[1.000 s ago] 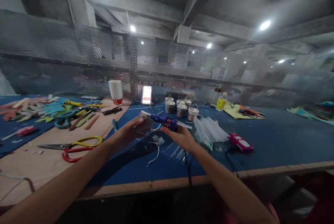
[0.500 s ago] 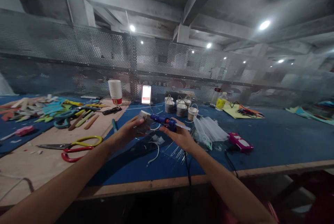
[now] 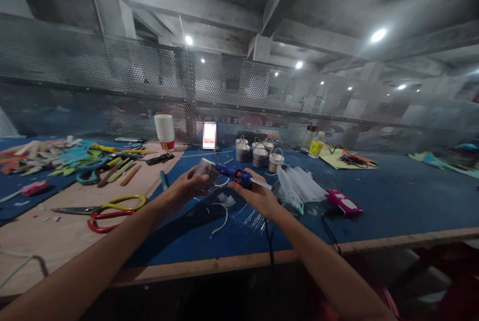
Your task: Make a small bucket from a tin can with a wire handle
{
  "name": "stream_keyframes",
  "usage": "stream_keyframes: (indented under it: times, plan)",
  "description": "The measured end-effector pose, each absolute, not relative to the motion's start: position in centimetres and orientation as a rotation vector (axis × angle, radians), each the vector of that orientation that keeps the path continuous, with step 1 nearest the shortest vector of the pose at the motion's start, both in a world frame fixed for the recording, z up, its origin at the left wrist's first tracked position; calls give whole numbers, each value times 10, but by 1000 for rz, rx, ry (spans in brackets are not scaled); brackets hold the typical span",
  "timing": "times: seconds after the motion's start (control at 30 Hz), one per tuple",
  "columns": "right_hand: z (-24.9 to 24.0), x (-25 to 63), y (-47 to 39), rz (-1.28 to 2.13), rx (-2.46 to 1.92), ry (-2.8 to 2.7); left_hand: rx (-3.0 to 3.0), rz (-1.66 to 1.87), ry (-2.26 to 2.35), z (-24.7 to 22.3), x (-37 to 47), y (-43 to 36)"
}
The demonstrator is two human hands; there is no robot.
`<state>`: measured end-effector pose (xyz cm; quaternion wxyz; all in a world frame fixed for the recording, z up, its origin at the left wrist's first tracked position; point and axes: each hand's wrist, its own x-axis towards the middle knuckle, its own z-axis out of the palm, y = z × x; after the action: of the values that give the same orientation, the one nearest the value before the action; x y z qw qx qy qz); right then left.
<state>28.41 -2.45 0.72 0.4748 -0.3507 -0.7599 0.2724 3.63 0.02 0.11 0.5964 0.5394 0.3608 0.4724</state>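
Note:
My right hand point(image 3: 258, 192) is wrapped round a blue hot glue gun point(image 3: 234, 172), with a clear glue stick point(image 3: 261, 183) poking out of its back end. The gun's nozzle points left and meets or nearly meets the rim of a small cup wrapped in greyish cord point(image 3: 207, 167). My left hand point(image 3: 189, 185) is closed around that cup and holds it tilted above the blue table. Beneath my hands lie a loose piece of white cord point(image 3: 225, 219) and scraps of clear plastic point(image 3: 227, 200).
Small handled baskets point(image 3: 259, 154) stand behind my hands. Scissors point(image 3: 107, 210), a stack of paper cups point(image 3: 164, 131) and coloured strips are on the left. Plastic bags point(image 3: 301, 185), a magenta pack point(image 3: 344, 203) and a yellow-labelled bottle point(image 3: 316, 145) sit on the right.
Almost nothing differs. The cup in my left hand appears turned slightly, while the glue gun stays at its rim.

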Motion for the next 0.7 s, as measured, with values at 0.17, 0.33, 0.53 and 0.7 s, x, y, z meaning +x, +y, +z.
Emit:
stream_keyframes:
  times: [0.17, 0.33, 0.53, 0.7]
  plan:
    - [7, 283, -26, 647, -846, -1844, 1261, 1088, 834, 4, 38, -4]
    - [5, 284, -25, 661, -834, -1848, 1253, 1079, 842, 4, 37, -3]
    - [6, 285, -26, 665, -824, -1837, 1252, 1094, 828, 1, 34, 0]
    - [8, 285, -29, 669, -836, -1836, 1254, 1099, 814, 1, 33, 1]
